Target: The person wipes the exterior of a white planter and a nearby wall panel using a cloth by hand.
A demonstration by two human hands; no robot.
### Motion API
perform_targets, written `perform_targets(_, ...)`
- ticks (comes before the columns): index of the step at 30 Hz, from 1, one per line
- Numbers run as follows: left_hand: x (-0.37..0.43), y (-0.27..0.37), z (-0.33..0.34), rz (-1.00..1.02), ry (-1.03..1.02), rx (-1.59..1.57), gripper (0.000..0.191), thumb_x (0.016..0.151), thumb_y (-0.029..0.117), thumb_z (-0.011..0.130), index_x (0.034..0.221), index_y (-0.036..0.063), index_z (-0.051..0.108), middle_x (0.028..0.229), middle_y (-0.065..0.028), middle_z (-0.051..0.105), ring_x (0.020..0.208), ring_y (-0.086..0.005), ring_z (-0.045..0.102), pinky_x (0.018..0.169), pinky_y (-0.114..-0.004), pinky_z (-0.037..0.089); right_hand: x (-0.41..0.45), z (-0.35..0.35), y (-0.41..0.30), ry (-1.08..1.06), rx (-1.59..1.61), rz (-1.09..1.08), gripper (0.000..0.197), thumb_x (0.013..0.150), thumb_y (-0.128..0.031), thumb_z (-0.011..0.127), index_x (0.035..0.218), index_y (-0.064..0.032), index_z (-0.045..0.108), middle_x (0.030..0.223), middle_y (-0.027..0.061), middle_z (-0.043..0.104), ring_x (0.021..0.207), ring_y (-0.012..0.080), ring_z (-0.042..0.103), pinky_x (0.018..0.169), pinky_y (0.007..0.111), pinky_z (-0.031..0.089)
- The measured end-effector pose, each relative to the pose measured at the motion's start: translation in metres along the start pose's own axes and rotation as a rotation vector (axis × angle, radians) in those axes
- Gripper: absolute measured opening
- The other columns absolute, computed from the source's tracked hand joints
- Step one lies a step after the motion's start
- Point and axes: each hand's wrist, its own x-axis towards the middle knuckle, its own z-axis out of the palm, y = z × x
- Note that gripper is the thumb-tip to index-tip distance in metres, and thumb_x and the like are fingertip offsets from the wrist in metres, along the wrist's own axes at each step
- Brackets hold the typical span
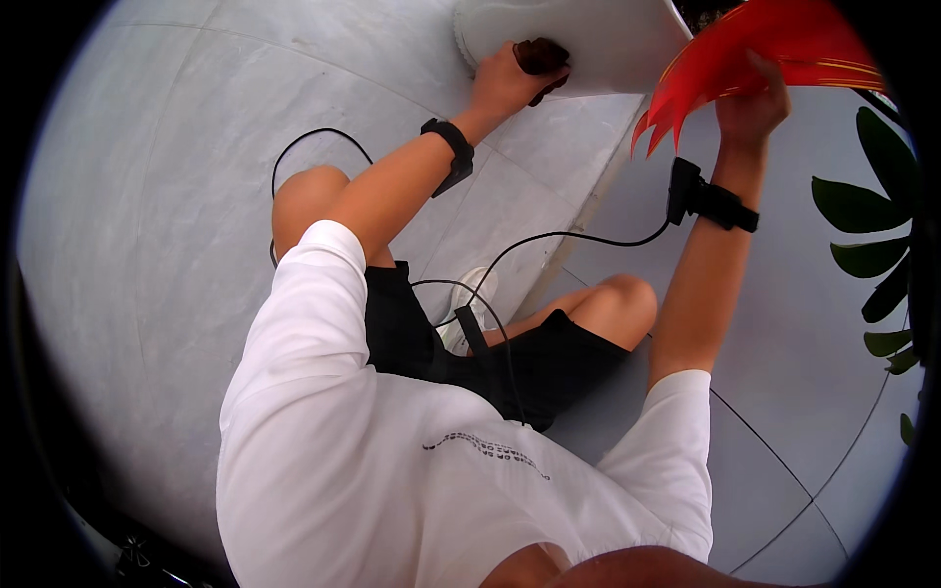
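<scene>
Near the top centre my left hand (507,84) is closed around a dark brown object (542,57), whose kind I cannot tell, against the side of a large white planter (603,44). Up at the right, my right hand (751,110) grips a bunch of red strips (735,55) with gold lines and pointed ends, perhaps ribbon or leaf-shaped decoration. The strips hang beside the planter's rim, and part of my right hand is hidden behind them. Each wrist wears a black strap with a small black device.
Black cables (573,234) loop from the right wrist device across my lap and near my left knee. Dark green plant leaves (856,206) reach in at the right edge. A low step edge (581,220) in the grey tiled floor runs between my legs, near a white shoe (467,309).
</scene>
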Motion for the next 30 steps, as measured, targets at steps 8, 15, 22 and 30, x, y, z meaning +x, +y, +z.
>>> perform_targets(8,-0.012,0.006,0.004,-0.072,-0.042,-0.072,0.038,0.079,0.047,0.075,0.098,0.0142,0.072,0.080,-0.0064,0.072,0.079,-0.0258,0.070,0.073,-0.035,0.053,0.002,-0.007,0.004,0.146,-0.086,-0.045,0.031,0.086,-0.008,0.058,0.116,-0.0013,0.061,0.113,0.0144,0.066,0.106,0.0283,0.063,0.088,0.040,0.056)
perform_targets(15,-0.008,-0.010,-0.004,-0.061,0.050,-0.150,0.036,0.078,0.041,0.078,0.094,0.0099,0.071,0.084,-0.0093,0.072,0.079,-0.0272,0.070,0.071,-0.034,0.053,0.008,0.006,0.009,0.096,-0.109,-0.052,0.030,0.086,-0.009,0.056,0.114,0.0003,0.062,0.112,0.0155,0.066,0.104,0.0284,0.064,0.086,0.039,0.056)
perform_targets(22,-0.012,0.015,0.000,-0.052,0.174,-0.113,0.037,0.075,0.036,0.080,0.090,0.0047,0.069,0.081,-0.0089,0.072,0.076,-0.0261,0.070,0.073,-0.034,0.054,0.003,0.008,-0.002,0.069,-0.106,-0.025,0.031,0.085,-0.008,0.057,0.114,0.0005,0.062,0.109,0.0150,0.067,0.103,0.0290,0.064,0.088,0.039,0.055)
perform_targets(30,-0.036,0.062,0.013,0.177,0.043,-0.342,0.061,0.072,0.034,0.084,0.109,-0.0003,0.051,0.099,-0.0180,0.069,0.089,-0.0298,0.069,0.080,-0.037,0.054,-0.008,0.021,-0.003,0.192,-0.112,-0.041,0.031,0.082,-0.008,0.059,0.112,0.0013,0.063,0.107,0.0156,0.068,0.101,0.0288,0.065,0.088,0.040,0.055)
